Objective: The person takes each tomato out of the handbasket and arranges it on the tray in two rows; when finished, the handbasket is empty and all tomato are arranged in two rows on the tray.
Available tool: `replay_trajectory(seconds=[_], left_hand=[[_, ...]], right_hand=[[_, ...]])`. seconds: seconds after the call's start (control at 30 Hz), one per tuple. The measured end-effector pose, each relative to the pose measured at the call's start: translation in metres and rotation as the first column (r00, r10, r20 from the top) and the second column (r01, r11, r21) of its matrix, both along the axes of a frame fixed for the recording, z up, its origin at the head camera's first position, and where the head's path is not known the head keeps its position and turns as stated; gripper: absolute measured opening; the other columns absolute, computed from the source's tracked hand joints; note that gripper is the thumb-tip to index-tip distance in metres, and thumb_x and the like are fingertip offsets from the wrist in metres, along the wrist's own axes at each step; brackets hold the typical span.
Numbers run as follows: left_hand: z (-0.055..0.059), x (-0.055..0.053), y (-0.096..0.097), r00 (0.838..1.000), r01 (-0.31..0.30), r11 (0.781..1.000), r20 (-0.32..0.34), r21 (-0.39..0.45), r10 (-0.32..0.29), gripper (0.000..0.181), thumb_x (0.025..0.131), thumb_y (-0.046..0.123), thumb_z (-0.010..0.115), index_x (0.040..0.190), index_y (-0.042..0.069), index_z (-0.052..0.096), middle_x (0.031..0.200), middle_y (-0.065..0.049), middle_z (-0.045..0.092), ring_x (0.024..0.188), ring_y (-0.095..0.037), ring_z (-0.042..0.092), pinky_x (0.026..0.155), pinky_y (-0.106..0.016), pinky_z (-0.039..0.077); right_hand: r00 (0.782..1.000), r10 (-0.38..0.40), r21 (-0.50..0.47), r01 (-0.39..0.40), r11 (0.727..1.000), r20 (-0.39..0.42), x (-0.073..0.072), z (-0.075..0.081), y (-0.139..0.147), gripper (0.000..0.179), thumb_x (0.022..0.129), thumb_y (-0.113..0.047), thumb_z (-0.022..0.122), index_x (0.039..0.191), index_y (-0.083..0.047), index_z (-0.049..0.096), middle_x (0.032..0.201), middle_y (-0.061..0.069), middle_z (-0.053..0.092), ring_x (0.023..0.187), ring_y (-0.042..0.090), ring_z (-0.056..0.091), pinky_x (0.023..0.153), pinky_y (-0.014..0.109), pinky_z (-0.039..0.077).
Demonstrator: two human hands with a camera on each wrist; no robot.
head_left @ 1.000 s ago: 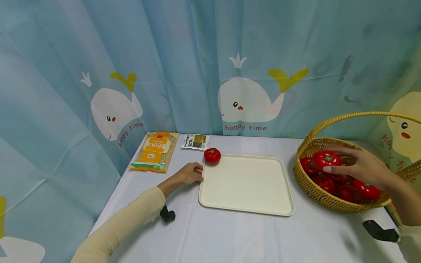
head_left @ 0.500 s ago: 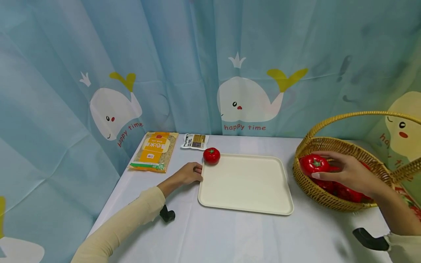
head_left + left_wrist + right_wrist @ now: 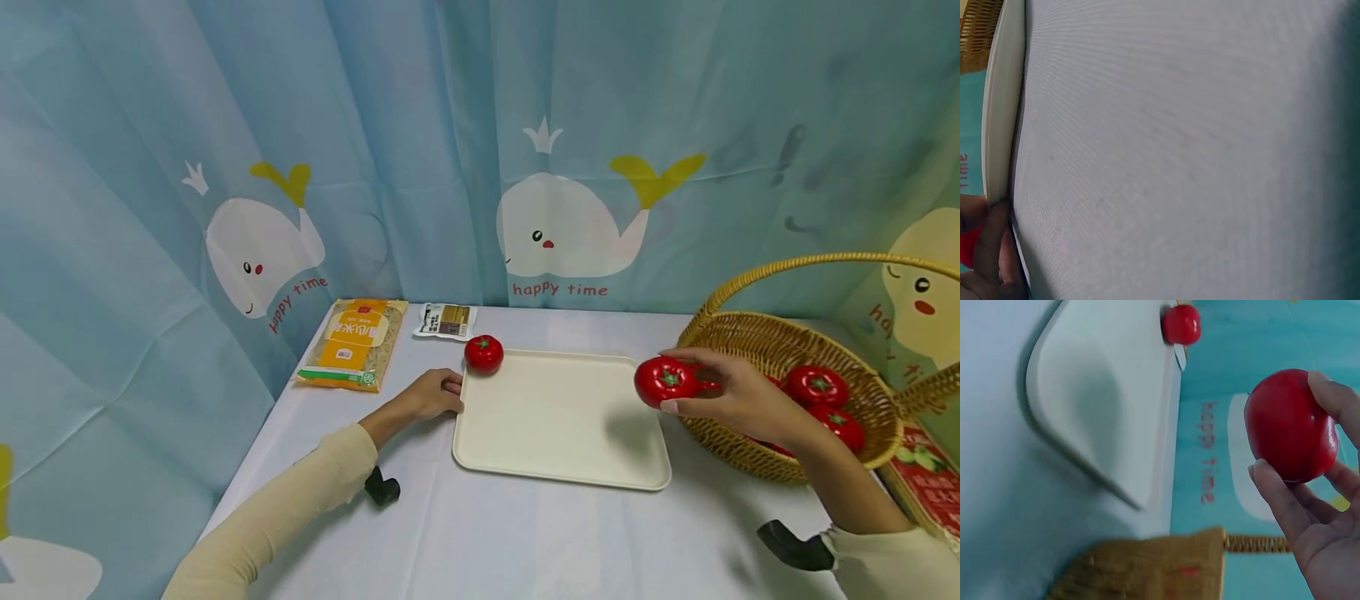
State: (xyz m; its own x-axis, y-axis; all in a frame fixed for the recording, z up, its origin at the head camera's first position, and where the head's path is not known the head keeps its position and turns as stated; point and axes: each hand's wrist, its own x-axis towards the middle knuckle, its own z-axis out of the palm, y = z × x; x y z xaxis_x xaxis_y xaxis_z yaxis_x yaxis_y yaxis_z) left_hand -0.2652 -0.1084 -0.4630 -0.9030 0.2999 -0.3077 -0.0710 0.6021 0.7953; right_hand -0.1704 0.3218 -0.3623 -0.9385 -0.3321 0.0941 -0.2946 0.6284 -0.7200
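In the head view my right hand [image 3: 738, 398] holds a red tomato [image 3: 666, 381] above the right edge of a cream rectangular tray [image 3: 562, 421]. The right wrist view shows this tomato [image 3: 1290, 425] gripped between thumb and fingers, apart from the tray [image 3: 1129, 362]. A second tomato [image 3: 483, 354] sits at the tray's back left corner. My left hand [image 3: 431, 395] pinches the tray's left rim; its fingers [image 3: 990, 250] show at the rim in the left wrist view. Several more tomatoes [image 3: 817, 386] lie in a wicker basket [image 3: 780, 333] at the right.
A yellow-labelled food bag [image 3: 354, 346] lies at the back left, beside a small white packet [image 3: 445, 322]. The basket's tall handle [image 3: 810, 262] arches up at the right. Blue curtains [image 3: 420, 150] hang behind the white-covered table [image 3: 525, 533].
My right hand has lifted the tomato out of the basket and carried it left to the tray's right edge. The left hand stays at the tray's left rim.
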Motion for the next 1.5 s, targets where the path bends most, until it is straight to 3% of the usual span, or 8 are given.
replay_trajectory(seconds=[0.33,0.67,0.9,1.17,1.5], left_hand=[[-0.001,0.0,-0.002,1.0,0.002,1.0,-0.011,0.024,-0.001,0.047,0.083,0.008,0.073,0.127,0.0,0.06,0.109,-0.008,0.063,0.097,-0.017,0.059,0.087,-0.028,0.054],[-0.002,0.0,-0.003,1.0,-0.014,0.999,0.001,0.03,0.014,0.047,0.083,0.01,0.074,0.127,0.002,0.06,0.108,-0.008,0.064,0.096,-0.017,0.059,0.087,-0.028,0.054],[-0.003,-0.001,-0.002,0.999,-0.04,0.997,0.035,0.071,0.037,0.047,0.081,0.006,0.073,0.126,0.001,0.06,0.107,-0.009,0.063,0.091,-0.016,0.061,0.082,-0.026,0.057],[-0.006,-0.001,-0.002,0.999,-0.032,0.989,0.044,0.145,0.026,0.047,0.079,0.001,0.071,0.124,-0.003,0.06,0.107,-0.012,0.063,0.087,-0.016,0.062,0.079,-0.027,0.059],[-0.004,0.0,-0.001,0.998,-0.039,0.99,0.056,0.137,0.031,0.047,0.08,0.002,0.071,0.125,-0.003,0.059,0.107,-0.012,0.063,0.086,-0.016,0.063,0.079,-0.028,0.059]], right_hand=[[0.997,0.072,-0.074,-0.069,0.995,0.036,-0.022,-0.007,-0.04,0.062,0.084,-0.02,0.081,0.139,-0.007,0.055,0.122,0.014,0.064,0.097,0.01,0.067,0.075,0.026,0.06],[0.991,0.111,-0.12,-0.102,0.987,0.071,-0.039,-0.014,-0.068,0.062,0.085,-0.022,0.08,0.139,-0.008,0.054,0.127,0.016,0.062,0.107,0.032,0.063,0.076,0.027,0.06],[0.989,0.106,-0.14,-0.091,0.986,0.108,-0.055,-0.018,-0.081,0.063,0.084,-0.023,0.081,0.139,-0.007,0.054,0.127,0.017,0.062,0.108,0.031,0.064,0.078,0.027,0.059],[0.988,0.141,-0.138,-0.131,0.982,0.067,-0.071,-0.026,-0.087,0.062,0.084,-0.02,0.081,0.138,-0.003,0.055,0.13,0.019,0.061,0.105,0.031,0.066,0.078,0.025,0.059],[0.986,0.101,-0.142,-0.082,0.986,0.133,-0.088,-0.03,-0.098,0.065,0.082,-0.022,0.083,0.138,-0.005,0.055,0.134,0.019,0.059,0.112,0.036,0.064,0.081,0.026,0.058]])
